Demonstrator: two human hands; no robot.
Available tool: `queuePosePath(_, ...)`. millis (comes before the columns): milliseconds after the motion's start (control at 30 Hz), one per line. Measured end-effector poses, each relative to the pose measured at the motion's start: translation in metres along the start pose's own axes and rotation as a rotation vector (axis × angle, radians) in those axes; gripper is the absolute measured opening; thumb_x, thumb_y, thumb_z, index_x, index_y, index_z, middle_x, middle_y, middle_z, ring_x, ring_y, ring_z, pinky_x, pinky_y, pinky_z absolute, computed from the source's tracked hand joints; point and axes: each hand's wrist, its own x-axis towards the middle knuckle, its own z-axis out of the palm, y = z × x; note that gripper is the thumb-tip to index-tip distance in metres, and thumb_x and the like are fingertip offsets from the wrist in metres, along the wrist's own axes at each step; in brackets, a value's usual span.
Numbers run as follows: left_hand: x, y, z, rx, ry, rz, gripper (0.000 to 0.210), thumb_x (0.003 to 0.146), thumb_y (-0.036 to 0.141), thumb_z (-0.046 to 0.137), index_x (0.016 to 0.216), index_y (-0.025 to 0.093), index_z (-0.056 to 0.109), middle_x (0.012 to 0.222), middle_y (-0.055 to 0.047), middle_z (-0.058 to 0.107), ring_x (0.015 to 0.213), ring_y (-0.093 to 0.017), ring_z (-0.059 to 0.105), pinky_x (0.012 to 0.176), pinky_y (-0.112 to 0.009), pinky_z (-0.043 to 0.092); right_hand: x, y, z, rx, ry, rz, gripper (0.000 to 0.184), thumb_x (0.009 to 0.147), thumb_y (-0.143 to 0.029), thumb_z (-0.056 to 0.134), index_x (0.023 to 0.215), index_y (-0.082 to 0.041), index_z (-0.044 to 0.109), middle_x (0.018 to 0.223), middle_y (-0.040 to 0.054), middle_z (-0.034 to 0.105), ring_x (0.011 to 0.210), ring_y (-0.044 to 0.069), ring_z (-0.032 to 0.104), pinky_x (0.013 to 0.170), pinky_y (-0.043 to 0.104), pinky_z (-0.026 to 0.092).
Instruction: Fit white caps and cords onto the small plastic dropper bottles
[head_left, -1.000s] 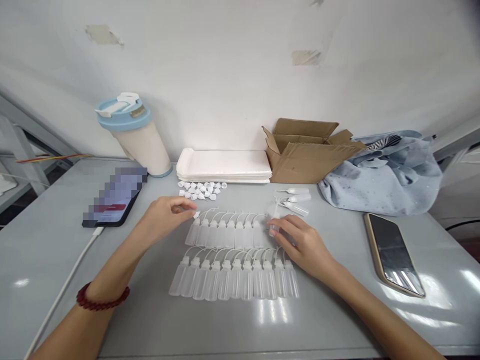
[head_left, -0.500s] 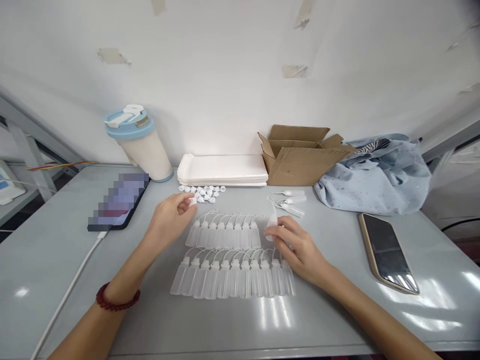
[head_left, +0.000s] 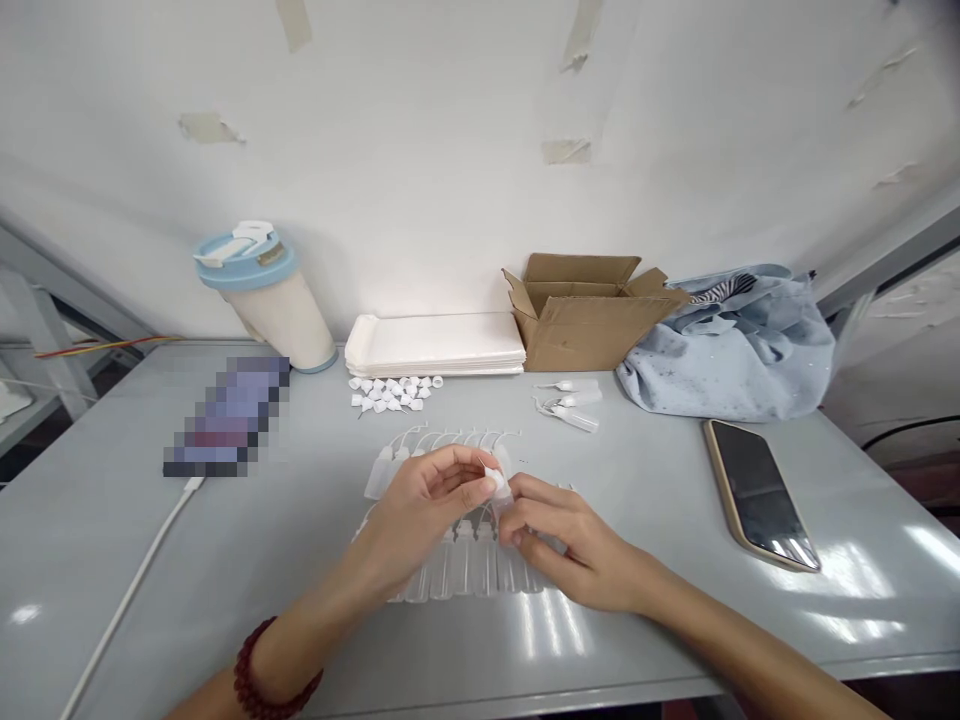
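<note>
Over the rows of bottles, my two hands meet at one small clear plastic squeeze bottle. My right hand (head_left: 559, 530) grips the bottle (head_left: 501, 497) by its body. A white cap (head_left: 493, 478) is pinched at the bottle's top by the thumb and fingers of my left hand (head_left: 427, 495). Beneath, similar capless-looking bottles with strap-like loops lie side by side in a back row (head_left: 380, 475) and a front row (head_left: 465, 568), partly hidden by my hands. A pile of loose white caps (head_left: 390, 393) lies behind them. Several more bottles (head_left: 576, 415) rest at the back right.
White padded envelopes (head_left: 435, 345) are stacked against the wall beside an open cardboard box (head_left: 592, 330). A blue cloth bag (head_left: 735, 350) and a phone (head_left: 757, 495) lie at right. At left stand a tumbler (head_left: 274, 300) and a charging phone (head_left: 232, 415) with a white cable (head_left: 135, 590).
My left hand has moved from the cap pile rightward and nearer, bringing a cap to the bottle. My right hand has brought the bottle left and slightly nearer.
</note>
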Motion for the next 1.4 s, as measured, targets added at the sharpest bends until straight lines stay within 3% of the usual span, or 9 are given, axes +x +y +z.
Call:
queuePosePath(133,0.001,-0.001,-0.001,0.103,0.001,0.046,0.022,0.083,0.042,0.062,0.094,0.023,0.065,0.089,-0.002,0.065,0.085,-0.017,0.06,0.075,-0.029,0.048,0.0,0.002,0.0,-0.001,-0.023,0.016,0.023,0.085,-0.003,0.038,0.086,-0.018,0.055,0.084,0.0027,0.05,0.068,0.011,0.047,0.061,0.023,0.042)
queuePosePath(467,0.002,-0.004,-0.005,0.121,-0.005,0.018,0.021,0.079,0.04,0.066,0.087,0.021,0.065,0.085,-0.003,0.066,0.081,-0.018,0.062,0.073,-0.03,0.05,-0.002,0.006,-0.004,-0.214,0.026,-0.04,0.026,0.086,-0.007,0.034,0.086,-0.019,0.056,0.082,0.0058,0.053,0.077,0.018,0.045,0.066,0.03,0.042)
queuePosePath(633,0.0,-0.002,-0.004,0.104,-0.061,-0.001,0.018,0.078,0.038,0.068,0.086,0.022,0.065,0.083,-0.002,0.065,0.079,-0.017,0.061,0.071,-0.029,0.049,-0.003,0.004,-0.01,0.011,0.001,0.054,0.028,0.095,-0.012,0.031,0.086,-0.02,0.056,0.078,0.0026,0.053,0.078,0.015,0.048,0.071,0.029,0.041)
queuePosePath(800,-0.001,-0.002,0.0,0.097,-0.077,0.113,0.013,0.079,0.03,0.067,0.089,0.023,0.063,0.088,0.0,0.062,0.083,-0.015,0.059,0.076,-0.027,0.049,-0.004,0.005,-0.011,0.307,0.008,0.238,0.029,0.099,-0.026,0.034,0.083,-0.019,0.057,0.076,0.0005,0.052,0.071,0.012,0.049,0.069,0.026,0.041)
queuePosePath(967,-0.003,-0.001,0.001,0.078,-0.061,0.046,0.021,0.077,0.037,0.068,0.094,0.025,0.066,0.088,-0.001,0.067,0.084,-0.017,0.063,0.074,-0.027,0.05,-0.003,0.007,-0.011,0.352,0.027,0.266,0.03,0.099,-0.031,0.036,0.082,-0.019,0.057,0.074,0.0003,0.051,0.07,0.012,0.048,0.069,0.027,0.042)
queuePosePath(1167,-0.005,-0.003,0.005,0.282,-0.067,-0.039,0.039,0.088,0.048,0.048,0.064,0.02,0.06,0.053,0.001,0.057,0.05,-0.013,0.054,0.053,-0.025,0.043,-0.004,0.006,-0.012,0.358,-0.009,0.269,0.03,0.098,-0.03,0.035,0.082,-0.019,0.057,0.074,-0.0004,0.051,0.07,0.012,0.048,0.069,0.026,0.04)
queuePosePath(1267,-0.007,-0.003,0.005,0.361,-0.071,0.017,0.03,0.089,0.044,0.049,0.077,0.021,0.064,0.062,0.0,0.06,0.057,-0.014,0.057,0.055,-0.025,0.044,-0.004,0.006,-0.012,0.387,-0.01,0.266,0.029,0.098,-0.029,0.036,0.082,-0.019,0.057,0.073,-0.0007,0.05,0.069,0.011,0.046,0.068,0.025,0.038)
queuePosePath(1400,-0.008,-0.002,0.005,0.423,-0.066,0.117,0.023,0.088,0.039,0.052,0.105,0.028,0.064,0.094,-0.001,0.066,0.078,-0.017,0.061,0.062,-0.025,0.046,-0.003,0.007,-0.013,0.436,0.0,0.269,0.028,0.098,-0.03,0.037,0.082,-0.019,0.056,0.072,-0.0014,0.048,0.068,0.011,0.045,0.067,0.025,0.037)
